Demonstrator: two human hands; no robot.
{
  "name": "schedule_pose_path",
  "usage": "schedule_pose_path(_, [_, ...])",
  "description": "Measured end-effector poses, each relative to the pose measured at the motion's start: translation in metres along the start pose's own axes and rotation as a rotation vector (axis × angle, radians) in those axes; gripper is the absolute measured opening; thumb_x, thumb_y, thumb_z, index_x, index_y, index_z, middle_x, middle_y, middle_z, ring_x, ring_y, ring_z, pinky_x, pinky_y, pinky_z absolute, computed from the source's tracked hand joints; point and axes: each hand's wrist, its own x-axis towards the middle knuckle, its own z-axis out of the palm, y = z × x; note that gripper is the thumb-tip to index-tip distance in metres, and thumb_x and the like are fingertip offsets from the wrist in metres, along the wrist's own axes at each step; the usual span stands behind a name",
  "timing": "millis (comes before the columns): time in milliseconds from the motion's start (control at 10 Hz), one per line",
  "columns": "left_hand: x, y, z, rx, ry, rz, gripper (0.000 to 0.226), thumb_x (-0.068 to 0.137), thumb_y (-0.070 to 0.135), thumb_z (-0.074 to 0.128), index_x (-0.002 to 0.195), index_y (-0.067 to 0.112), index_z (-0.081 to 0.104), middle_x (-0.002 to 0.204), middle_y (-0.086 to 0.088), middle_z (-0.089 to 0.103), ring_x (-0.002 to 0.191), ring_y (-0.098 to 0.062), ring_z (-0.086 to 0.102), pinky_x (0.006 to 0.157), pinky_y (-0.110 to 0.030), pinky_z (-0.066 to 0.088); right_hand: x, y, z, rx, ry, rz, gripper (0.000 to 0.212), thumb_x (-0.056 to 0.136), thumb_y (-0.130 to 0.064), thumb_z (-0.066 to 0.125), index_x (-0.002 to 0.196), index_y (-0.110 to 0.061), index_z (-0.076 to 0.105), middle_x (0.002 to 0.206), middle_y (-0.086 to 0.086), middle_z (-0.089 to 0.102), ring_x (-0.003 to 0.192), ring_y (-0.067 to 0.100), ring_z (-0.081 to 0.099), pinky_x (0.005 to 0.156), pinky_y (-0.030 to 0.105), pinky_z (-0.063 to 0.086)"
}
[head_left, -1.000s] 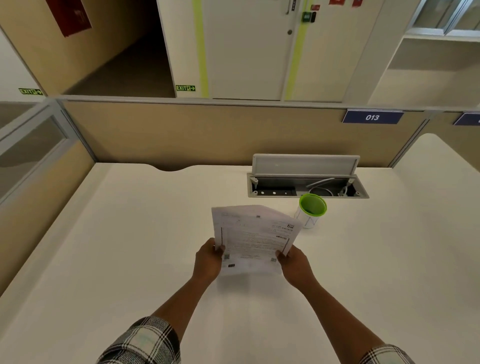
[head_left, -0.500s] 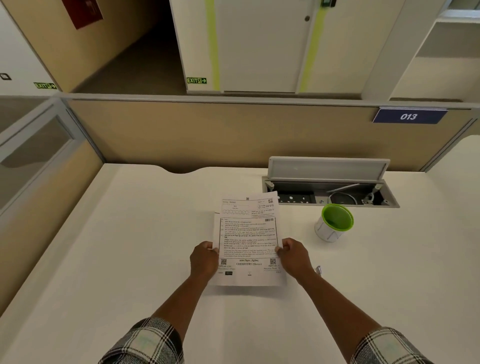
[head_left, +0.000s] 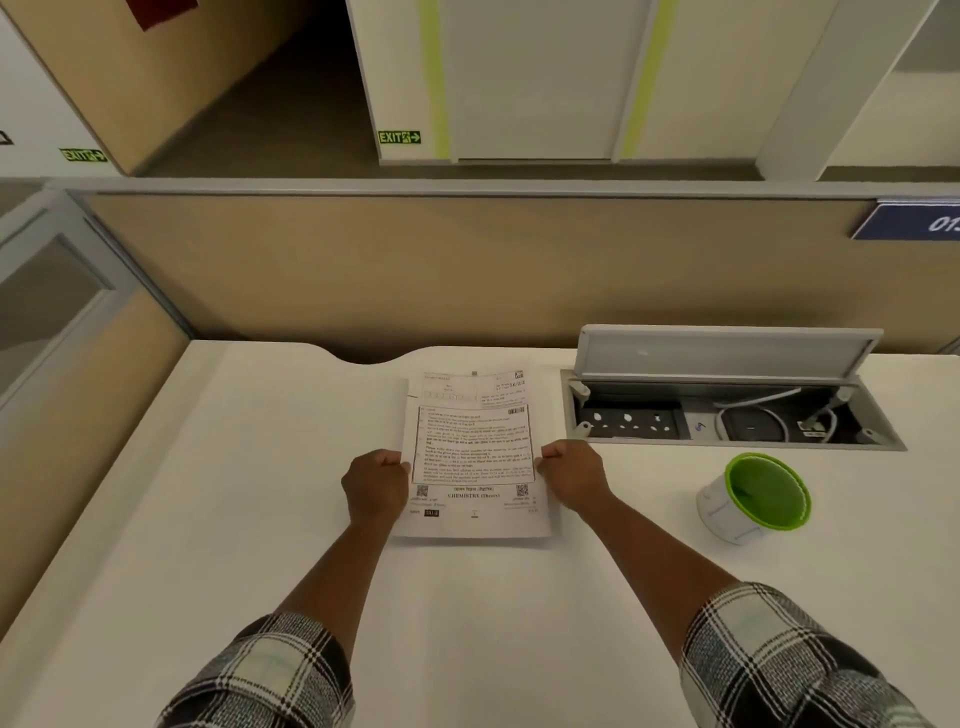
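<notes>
A thin stack of printed exam papers (head_left: 474, 457) lies lengthwise on the white desk (head_left: 208, 519), its top page headed with boxed text and two small QR codes. My left hand (head_left: 375, 486) grips the stack's left edge with curled fingers. My right hand (head_left: 571, 475) grips the right edge the same way. A second sheet shows slightly offset behind the top page.
A white cup with a green rim (head_left: 753, 499) stands on the desk to the right of the papers. Behind it an open cable tray (head_left: 727, 415) with sockets and white cables is sunk into the desk. A beige partition (head_left: 415, 270) closes the far edge.
The fanned, tilted papers have been squared up and brought down flat onto the desk. Both hands slid up along the side edges. The camera view shifted left and down.
</notes>
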Motion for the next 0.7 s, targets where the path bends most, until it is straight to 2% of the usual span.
schedule_pose_path(100, [0.022, 0.005, 0.003, -0.015, 0.008, 0.0, 0.017, 0.083, 0.011, 0.07, 0.098, 0.006, 0.075, 0.1, -0.011, 0.076, 0.095, -0.027, 0.069, 0.09, -0.029, 0.048, 0.021, -0.008, 0.005, 0.035, 0.032, -0.001, 0.011, 0.088, -0.011, 0.06, 0.09, -0.007, 0.07, 0.101, 0.005, 0.071, 0.088, 0.019, 0.064, 0.075, 0.025, 0.049])
schedule_pose_path(300, [0.034, -0.002, 0.013, 0.028, 0.008, 0.042, 0.018, 0.083, 0.008, 0.068, 0.098, 0.003, 0.077, 0.098, -0.013, 0.077, 0.093, -0.028, 0.07, 0.079, -0.02, 0.043, 0.038, -0.005, 0.016, -0.047, 0.065, 0.034, 0.011, 0.085, -0.012, 0.066, 0.074, -0.011, 0.064, 0.086, 0.004, 0.072, 0.082, 0.02, 0.068, 0.073, 0.033, 0.057])
schedule_pose_path(400, [0.033, -0.004, 0.016, 0.079, -0.006, 0.062, 0.023, 0.085, 0.01, 0.063, 0.102, 0.003, 0.076, 0.102, -0.013, 0.076, 0.096, -0.03, 0.07, 0.084, -0.028, 0.053, 0.038, -0.006, 0.018, -0.074, 0.071, 0.041, 0.02, 0.084, -0.014, 0.068, 0.068, -0.011, 0.058, 0.078, 0.008, 0.071, 0.074, 0.022, 0.069, 0.068, 0.034, 0.059])
schedule_pose_path(500, [0.033, -0.004, 0.018, 0.111, -0.018, 0.046, 0.031, 0.089, 0.017, 0.063, 0.116, 0.003, 0.071, 0.118, -0.013, 0.071, 0.116, -0.029, 0.062, 0.1, -0.033, 0.045, 0.039, -0.006, 0.017, -0.108, 0.093, 0.035, 0.029, 0.086, -0.021, 0.069, 0.063, -0.011, 0.054, 0.066, 0.005, 0.064, 0.058, 0.016, 0.06, 0.053, 0.025, 0.05])
schedule_pose_path(600, [0.025, -0.001, 0.009, 0.171, -0.057, 0.045, 0.04, 0.092, 0.023, 0.063, 0.126, 0.004, 0.063, 0.129, -0.012, 0.065, 0.128, -0.026, 0.053, 0.105, -0.032, 0.038, 0.033, -0.009, 0.011, -0.195, 0.035, 0.023, 0.034, 0.089, -0.028, 0.065, 0.063, -0.01, 0.052, 0.062, 0.003, 0.057, 0.054, 0.015, 0.054, 0.058, 0.029, 0.053])
schedule_pose_path(700, [0.007, 0.005, -0.001, 0.152, -0.055, 0.112, 0.041, 0.092, 0.022, 0.063, 0.13, 0.005, 0.06, 0.129, -0.014, 0.063, 0.124, -0.027, 0.055, 0.105, -0.035, 0.042, 0.016, -0.01, -0.001, -0.231, 0.007, -0.013, 0.023, 0.091, -0.029, 0.061, 0.092, -0.007, 0.066, 0.093, 0.009, 0.068, 0.084, 0.022, 0.065, 0.081, 0.035, 0.053])
